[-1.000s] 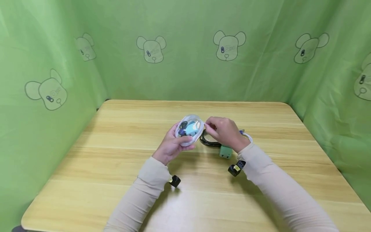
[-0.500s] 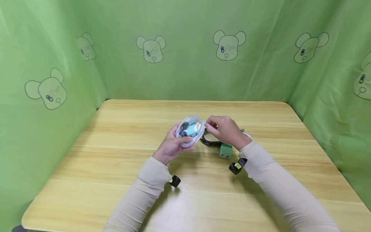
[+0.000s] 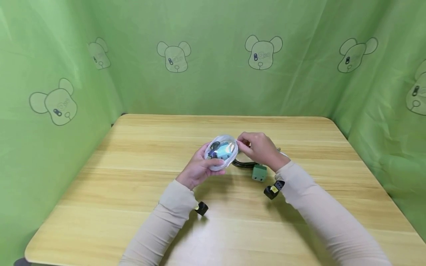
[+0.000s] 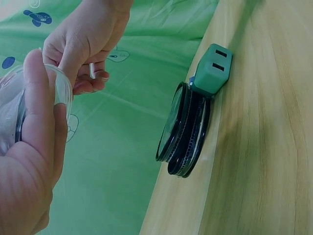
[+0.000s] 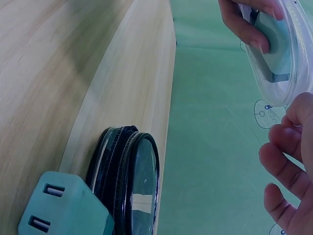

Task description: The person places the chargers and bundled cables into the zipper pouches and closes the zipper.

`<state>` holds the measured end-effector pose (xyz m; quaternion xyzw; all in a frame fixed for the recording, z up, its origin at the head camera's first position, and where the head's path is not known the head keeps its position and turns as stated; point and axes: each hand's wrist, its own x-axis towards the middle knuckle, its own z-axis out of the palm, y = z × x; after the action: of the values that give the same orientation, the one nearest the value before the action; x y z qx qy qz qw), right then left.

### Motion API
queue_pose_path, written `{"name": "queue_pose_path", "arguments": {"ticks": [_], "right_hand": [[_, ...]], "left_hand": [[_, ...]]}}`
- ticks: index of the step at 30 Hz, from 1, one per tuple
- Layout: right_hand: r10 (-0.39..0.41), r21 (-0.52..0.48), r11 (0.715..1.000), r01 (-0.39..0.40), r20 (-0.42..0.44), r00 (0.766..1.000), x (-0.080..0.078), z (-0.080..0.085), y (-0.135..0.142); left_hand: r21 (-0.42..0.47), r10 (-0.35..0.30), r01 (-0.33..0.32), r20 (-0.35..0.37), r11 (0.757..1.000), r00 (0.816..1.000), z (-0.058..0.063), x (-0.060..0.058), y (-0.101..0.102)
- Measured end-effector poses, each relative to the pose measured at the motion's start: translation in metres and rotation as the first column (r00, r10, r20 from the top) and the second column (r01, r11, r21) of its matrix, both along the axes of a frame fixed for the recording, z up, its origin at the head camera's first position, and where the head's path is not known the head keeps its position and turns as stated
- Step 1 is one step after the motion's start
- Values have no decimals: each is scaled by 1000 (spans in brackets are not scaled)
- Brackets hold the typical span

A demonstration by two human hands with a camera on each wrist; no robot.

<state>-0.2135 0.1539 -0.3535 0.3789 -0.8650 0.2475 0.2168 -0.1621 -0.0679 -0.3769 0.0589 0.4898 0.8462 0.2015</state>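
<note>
My left hand (image 3: 196,168) holds up a clear oval pouch (image 3: 221,167) with whitish edging, its thumb across the front. Inside it lie a light-blue charger block (image 3: 224,150) and a dark cable end (image 3: 215,146). At the pouch's right rim, my right hand (image 3: 261,149) pinches with thumb and index finger; what sits between those fingertips is hidden. In the right wrist view the other fingers (image 5: 281,166) are loosely bent, close below the pouch (image 5: 281,93). Beneath the right hand a green charger block (image 3: 259,173) stands on the table, touching a black-trimmed clear round case (image 4: 183,132).
Part of a white cable (image 3: 283,153) shows behind my right wrist. The wooden table (image 3: 149,147) has rounded corners. Green curtains (image 3: 216,88) with bear-head prints surround it at the back and sides. Each wrist wears a small black camera (image 3: 201,208).
The pouch and left hand have shifted slightly right and down. My right hand has moved a little to the right, keeping its pinch at the pouch's rim.
</note>
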Motion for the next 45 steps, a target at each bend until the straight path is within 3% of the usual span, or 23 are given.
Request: {"name": "queue_pose_path", "arguments": {"ticks": [16,22,31,40,45], "right_hand": [[-14,-9,1000,13,-14,1000,4,-3,1],[-24,-16,1000,24,-32,999,4,-4,3],[7,-31,999,-8,-32,999,8,-5,1],[175,-58,983,-176,-22,984,17,-3,-10],[203,-47,978,-204,-13,979,22,-4,-17]], "left_hand": [[30,2,-3,27,1000,1000,-4,0,1],[50,103,-109,108,993,989,-5,-4,1],[98,291,-315,205,944,935,-7,-10,2],[175,339,-381,227,908,913,-7,-13,5],[222,351,-399,225,890,909,-6,-13,9]]}}
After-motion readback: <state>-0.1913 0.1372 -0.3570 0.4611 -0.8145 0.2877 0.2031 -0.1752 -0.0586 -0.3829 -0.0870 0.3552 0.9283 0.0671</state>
